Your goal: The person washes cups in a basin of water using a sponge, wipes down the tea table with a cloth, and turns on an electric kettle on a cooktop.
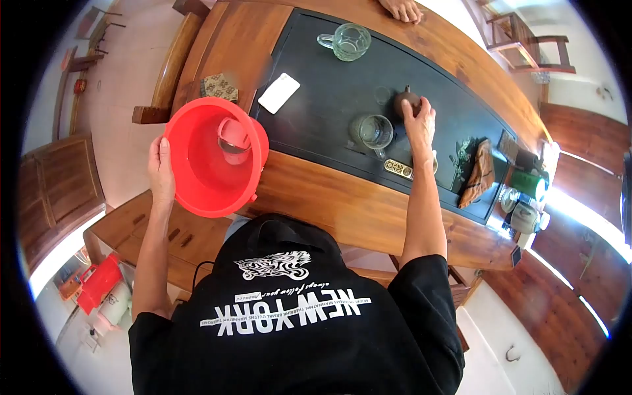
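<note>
My left hand point(162, 172) grips the rim of a red plastic bucket point(201, 168), which is tilted so that its inside faces me. A small round, cup-like thing point(234, 141) shows inside the bucket; I cannot make out its kind. My right hand point(421, 125) has its thumb and fingers around a small dark brown teapot point(403, 105), whose spout points away from me. Just left of that hand stands a glass mug point(376, 131). A patterned oblong piece point(398, 168) lies by my right wrist, near a small pale object partly hidden by it.
A black tray point(316, 99) is set on the wooden table point(329, 187). On it are another glass mug point(351, 43), a white card-like slab point(279, 93) and a brown wooden piece point(480, 174). Jars point(525, 216) stand at the right end. Another person's hand point(401, 10) rests at the far edge.
</note>
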`<state>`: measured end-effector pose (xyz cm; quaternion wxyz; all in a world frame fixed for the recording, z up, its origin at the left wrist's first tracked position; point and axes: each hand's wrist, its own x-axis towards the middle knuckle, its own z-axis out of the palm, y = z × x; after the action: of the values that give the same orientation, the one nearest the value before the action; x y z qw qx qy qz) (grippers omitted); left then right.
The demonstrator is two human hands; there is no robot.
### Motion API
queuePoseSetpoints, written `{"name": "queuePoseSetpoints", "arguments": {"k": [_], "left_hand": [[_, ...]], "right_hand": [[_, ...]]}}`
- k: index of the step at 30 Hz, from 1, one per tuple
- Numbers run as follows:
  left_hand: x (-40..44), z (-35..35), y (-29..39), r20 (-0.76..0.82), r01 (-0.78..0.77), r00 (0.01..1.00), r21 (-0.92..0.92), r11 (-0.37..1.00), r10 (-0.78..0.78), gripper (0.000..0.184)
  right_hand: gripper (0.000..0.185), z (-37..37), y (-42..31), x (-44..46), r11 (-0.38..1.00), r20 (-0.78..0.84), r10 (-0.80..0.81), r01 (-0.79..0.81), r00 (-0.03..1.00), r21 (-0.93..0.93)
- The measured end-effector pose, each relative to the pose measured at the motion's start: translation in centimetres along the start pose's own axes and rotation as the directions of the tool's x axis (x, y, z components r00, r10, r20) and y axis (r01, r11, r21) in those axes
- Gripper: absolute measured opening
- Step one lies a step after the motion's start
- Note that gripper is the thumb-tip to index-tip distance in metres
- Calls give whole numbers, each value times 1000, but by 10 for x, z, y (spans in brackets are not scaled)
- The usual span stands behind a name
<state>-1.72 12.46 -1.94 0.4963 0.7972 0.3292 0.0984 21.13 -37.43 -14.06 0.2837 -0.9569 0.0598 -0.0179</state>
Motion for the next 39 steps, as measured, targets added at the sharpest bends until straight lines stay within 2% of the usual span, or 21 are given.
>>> {"name": "queuePoseSetpoints", "arguments": {"k": [1,4,8,11,13,15,16,19,21,23,25,26,27,29,31,34,35,36,37,39], "left_hand": [[0,0,-1,9,-9,1000,-29,1000,9,48],[2,-1,-5,4,-2,1000,-61,998,3,47],[-1,1,6,-5,9,1000,5,1000,-9,46],[1,0,-2,5,-10,1000,-32,999,10,45],[1,-1,-3,-9,2,1000,-35,999,-2,44],[1,0,-3,-35,16,999,-37,999,-17,42],[1,1,-2,-31,-11,999,-33,999,10,42],[-1,-1,-1,-41,-33,999,-10,999,32,40],[0,-1,-3,-44,-36,998,3,999,36,39],[2,-1,-8,-29,-115,993,-17,993,115,38],[0,-1,-2,-28,-99,995,-2,995,99,38],[-1,0,3,-33,-81,996,17,997,82,38],[-2,0,6,-37,-63,997,35,997,65,39],[-1,1,6,-34,-49,998,4,999,49,39],[-1,1,4,-24,-35,999,-26,999,35,39],[-1,-3,-2,-19,-46,999,-15,999,46,39],[3,-2,-4,-18,-80,997,-25,996,80,38],[3,-2,-6,-20,-104,994,-32,994,103,37],[3,-1,-6,-1,-112,994,-40,993,112,37],[2,0,-1,-21,-94,996,-72,993,92,35]], "right_hand": [[68,0,-2,-2,1000,8,-13,13,1000,0],[90,5,-2,1,999,57,-46,47,997,-26],[86,11,-21,15,1000,72,-20,21,997,-17],[84,19,-46,24,999,120,-38,39,992,-1],[85,28,-54,31,997,155,-78,79,985,-4],[88,34,-64,36,980,182,-183,194,966,-46],[93,29,-78,35,989,200,-125,139,972,-56],[96,33,-86,38,947,7,-303,302,953,-111],[91,32,-98,38,895,-74,-437,426,896,-130],[84,30,-114,34,881,-64,-468,459,882,-114],[78,30,-124,34,809,-64,-584,573,809,-134],[67,31,-130,31,781,-94,-625,617,775,-101],[67,32,-137,28,777,-91,-629,621,772,-102],[55,37,-153,18,632,-86,-774,774,627,-43],[43,50,-173,-1,558,26,-829,826,558,78],[48,88,-188,-26,493,268,-846,867,460,69],[50,112,-194,-36,435,315,-852,900,419,-19],[50,118,-199,-42,445,363,-831,895,423,-23],[51,123,-203,-46,459,406,-806,888,430,-31],[45,136,-201,-50,400,378,-838,914,393,-64]]}}
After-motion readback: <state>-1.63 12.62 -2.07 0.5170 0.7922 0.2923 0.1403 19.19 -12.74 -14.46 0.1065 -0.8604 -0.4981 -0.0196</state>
